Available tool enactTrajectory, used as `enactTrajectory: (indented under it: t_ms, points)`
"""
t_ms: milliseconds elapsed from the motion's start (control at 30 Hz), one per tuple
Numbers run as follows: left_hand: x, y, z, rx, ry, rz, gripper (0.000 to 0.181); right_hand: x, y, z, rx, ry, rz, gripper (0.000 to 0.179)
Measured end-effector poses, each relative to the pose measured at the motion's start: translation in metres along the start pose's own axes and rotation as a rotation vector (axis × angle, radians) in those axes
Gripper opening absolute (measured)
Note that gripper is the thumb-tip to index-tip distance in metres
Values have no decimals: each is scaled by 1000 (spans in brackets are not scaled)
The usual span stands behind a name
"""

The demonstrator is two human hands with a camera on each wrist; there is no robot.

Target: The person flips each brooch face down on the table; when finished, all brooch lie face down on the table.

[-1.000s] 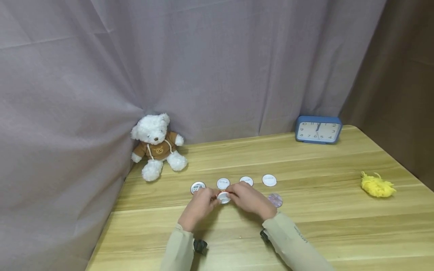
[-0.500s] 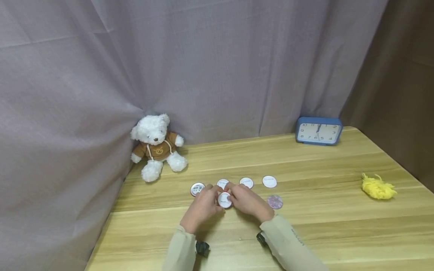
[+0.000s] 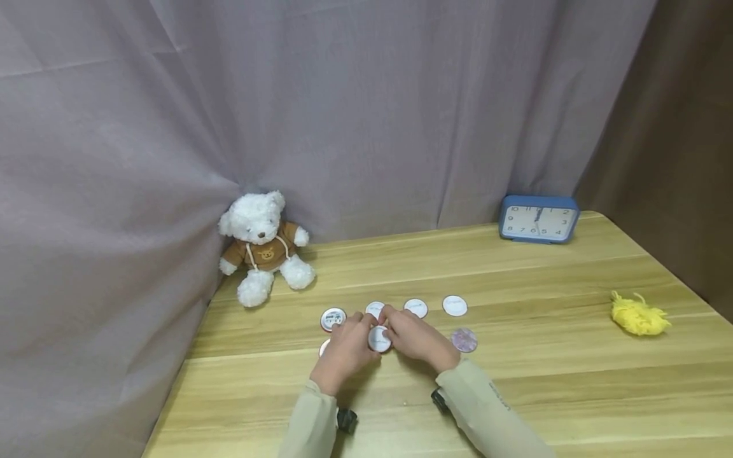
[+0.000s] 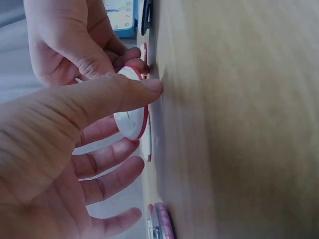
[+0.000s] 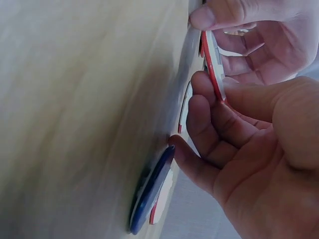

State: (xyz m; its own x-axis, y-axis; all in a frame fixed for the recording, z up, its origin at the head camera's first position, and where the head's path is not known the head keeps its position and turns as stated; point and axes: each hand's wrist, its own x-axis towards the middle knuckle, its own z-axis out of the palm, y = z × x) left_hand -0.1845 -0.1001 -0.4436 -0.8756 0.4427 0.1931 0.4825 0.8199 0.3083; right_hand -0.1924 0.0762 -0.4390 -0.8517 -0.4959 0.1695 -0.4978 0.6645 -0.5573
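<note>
Between both hands is a round white disc (image 3: pixel 379 339) with a red rim and a faint printed line, close over the table. My left hand (image 3: pixel 345 350) pinches its left side; in the left wrist view the thumb crosses the disc's white face (image 4: pixel 130 124) and the other fingers spread behind. My right hand (image 3: pixel 419 338) pinches the opposite edge between thumb and curled fingers, seen in the right wrist view beside the red rim (image 5: pixel 213 72). A similar white disc (image 3: pixel 375 309) lies just beyond the fingertips, partly hidden. Another disc (image 3: pixel 324 347) is mostly covered by my left hand.
White discs lie at back right (image 3: pixel 415 308) and farther right (image 3: pixel 455 305). A disc with a dark print (image 3: pixel 333 319) sits left, and a purple disc (image 3: pixel 464 340) right. Farther out are a teddy bear (image 3: pixel 265 248), a blue clock (image 3: pixel 538 219) and yellow yarn (image 3: pixel 638 315).
The held disc has shifted slightly toward me, its white face showing more fully. My left hand has moved a little right, uncovering part of the disc beside it. My right hand has shifted slightly left.
</note>
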Motion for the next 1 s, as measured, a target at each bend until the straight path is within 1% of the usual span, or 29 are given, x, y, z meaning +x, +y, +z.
enactTrajectory:
  t_ms: [67,167,367,567,767,1000]
  points:
    - [0,1,0,24,-8,-9,44,1,-1,0,2,-11,13,12]
    - [0,1,0,33,-23,-20,41,3,-2,1,6,-22,28,12]
    - [1,-3,0,8,-63,-33,30,8,-2,1,-19,-48,9,10]
    - [2,-6,0,-6,-93,-35,28,8,-1,1,-9,-101,-1,20]
    - [1,-7,-2,-34,-100,-22,24,6,-6,1,-28,-89,-25,20]
    - [4,-9,-2,-37,-103,-16,28,6,-5,2,-53,-74,-9,21]
